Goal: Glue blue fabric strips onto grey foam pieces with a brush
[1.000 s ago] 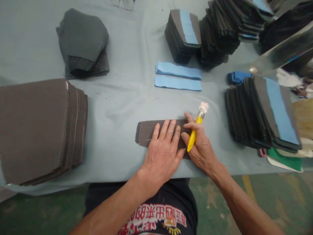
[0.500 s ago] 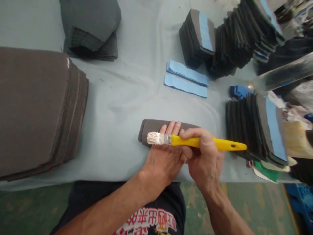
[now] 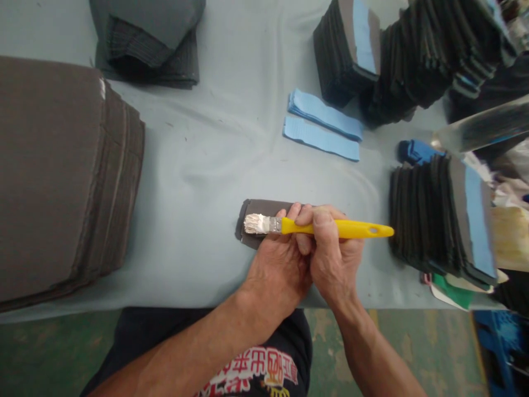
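A small dark grey fabric piece (image 3: 268,207) lies on the table in front of me. My left hand (image 3: 279,264) rests flat across it with the fingers stretched out, pressing it down. A paintbrush (image 3: 359,228) with a yellow handle is gripped in my right hand (image 3: 333,248), between thumb and fingers. Its whitish, coated bristles point left over the left end of the piece; whether they touch it I cannot tell. My right hand overlaps the left one and hides the right part of the piece.
Large brown-grey sheets (image 3: 45,165) are stacked at left, with a folded dark bundle (image 3: 152,44) behind. Two piles of light blue strips (image 3: 322,138) lie beyond my hands. Stacks of dark pieces with blue bands (image 3: 475,220) stand at right, beside a clear roll (image 3: 483,124).
My right hand has moved left with the paintbrush, closer over my left hand. The left hand stays on the fabric piece. The view has shifted slightly.
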Available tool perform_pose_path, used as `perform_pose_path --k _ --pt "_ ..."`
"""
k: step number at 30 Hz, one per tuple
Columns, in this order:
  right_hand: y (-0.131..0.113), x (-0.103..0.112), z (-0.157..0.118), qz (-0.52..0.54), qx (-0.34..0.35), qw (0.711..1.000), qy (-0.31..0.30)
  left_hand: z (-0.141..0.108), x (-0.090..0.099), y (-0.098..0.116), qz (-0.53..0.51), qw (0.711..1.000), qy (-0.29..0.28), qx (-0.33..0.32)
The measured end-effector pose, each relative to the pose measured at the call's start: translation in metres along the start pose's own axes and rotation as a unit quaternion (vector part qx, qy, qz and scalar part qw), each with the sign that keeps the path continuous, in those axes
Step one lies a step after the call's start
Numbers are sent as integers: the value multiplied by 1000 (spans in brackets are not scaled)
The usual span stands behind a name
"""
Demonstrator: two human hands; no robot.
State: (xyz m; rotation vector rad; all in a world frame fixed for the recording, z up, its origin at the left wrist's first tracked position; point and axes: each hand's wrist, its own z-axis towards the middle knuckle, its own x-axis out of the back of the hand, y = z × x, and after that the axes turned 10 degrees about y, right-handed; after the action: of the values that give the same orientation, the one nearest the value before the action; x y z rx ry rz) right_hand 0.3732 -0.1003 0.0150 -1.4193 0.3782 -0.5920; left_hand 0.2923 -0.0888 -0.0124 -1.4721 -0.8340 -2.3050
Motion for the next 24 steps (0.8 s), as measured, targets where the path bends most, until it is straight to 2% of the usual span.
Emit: perform_pose_path --k 5,10,13,17,21,24 --pt "4 -3 -1 -28 37 999 -18 -2 -7 0 -6 1000 -5 7" --pt "11 -2 -3 -29 24 998 44 -5 -3 -1 10 1000 -18 -12" --pt "13 -1 -5 -30 7 998 61 -5 0 -1 30 999 -16 -20" --pt "9 -1 -5 -22 -13 999 27 -5 -2 -1 31 999 -16 -18" --pt "4 -1 -3 -25 -14 999 -24 -8 -10 1 -3 1000 23 1" --pt "3 -1 -1 -29 -9 999 -24 -9 -10 1 -2 1000 31 2"
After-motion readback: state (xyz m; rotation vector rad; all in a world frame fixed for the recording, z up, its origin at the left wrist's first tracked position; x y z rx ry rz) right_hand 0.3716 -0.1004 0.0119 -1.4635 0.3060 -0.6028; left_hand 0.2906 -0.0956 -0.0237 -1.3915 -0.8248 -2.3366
